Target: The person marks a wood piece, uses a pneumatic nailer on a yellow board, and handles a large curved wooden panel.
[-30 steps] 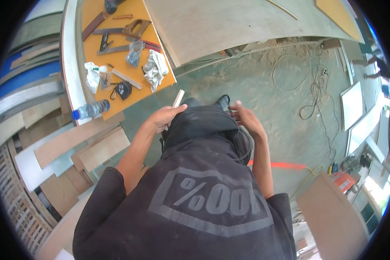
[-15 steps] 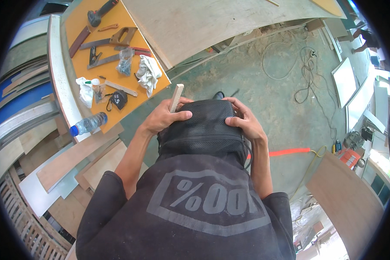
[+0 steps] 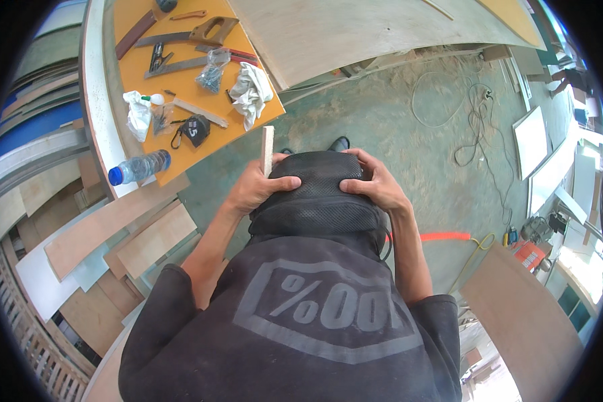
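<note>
Black mesh pouch [image 3: 321, 177] located at the person's waist, in front of the dark T-shirt [image 3: 342, 251]. Left hand [image 3: 256, 189] grips its left side, thumb on top; a wooden strip [image 3: 267, 151] projects upright from the same hand. Right hand [image 3: 380, 189] grips the right side, thumb likewise on top. Table [image 3: 134, 77] at upper left carries a handsaw [image 3: 214, 30], tape measure [image 3: 195, 130] and capped plastic bottle [image 3: 141, 167].

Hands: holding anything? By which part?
Left hand and right hand hold a black bag by its sides; left also grips a wood strip by its lower part.
</note>
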